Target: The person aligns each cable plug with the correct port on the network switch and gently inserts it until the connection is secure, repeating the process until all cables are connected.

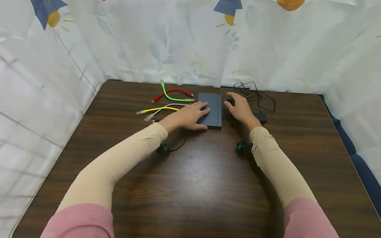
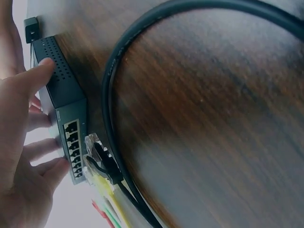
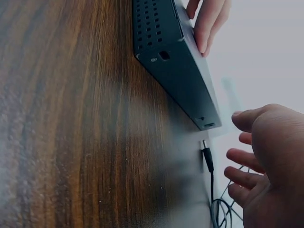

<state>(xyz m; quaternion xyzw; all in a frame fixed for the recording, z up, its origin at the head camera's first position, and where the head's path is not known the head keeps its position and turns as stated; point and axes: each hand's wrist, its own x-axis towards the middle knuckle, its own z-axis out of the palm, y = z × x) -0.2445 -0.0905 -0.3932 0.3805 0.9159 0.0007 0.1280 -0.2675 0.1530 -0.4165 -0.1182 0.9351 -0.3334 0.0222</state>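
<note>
A flat dark network switch lies near the back of the table. My left hand rests over its left side, fingers spread and thumb at the near end. The left wrist view shows a row of ports with fingertips right beside it. To the right of the switch, my right hand holds nothing, its fingers loosely bent. Near those fingers lies the black barrel plug of a power cord, just off the switch's corner. A power socket shows at that end of the side face.
Left of the switch lie a red, a green, a grey and a yellow network cable. A black cable loops in front. Behind my right hand are tangled cord and a power adapter. White curtains stand behind.
</note>
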